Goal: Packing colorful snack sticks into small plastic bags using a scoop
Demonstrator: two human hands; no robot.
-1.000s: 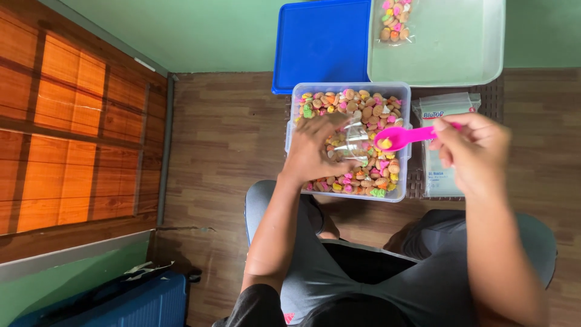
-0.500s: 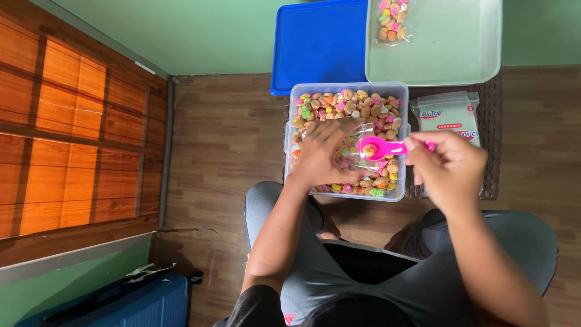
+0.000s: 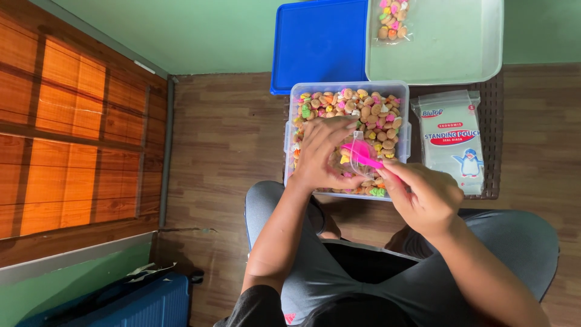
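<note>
Head view: left hand pinches a clear pouch open over the tub; right hand grips the pink scoop, tipped in. A slack mouth could spill biscuits beside it

A flat white pack of pouches lies on the dark mat just right of the clear box, with blue and red print and a small penguin picture. A small clear bag of coloured biscuits rests in the pale tray at the top.
</note>
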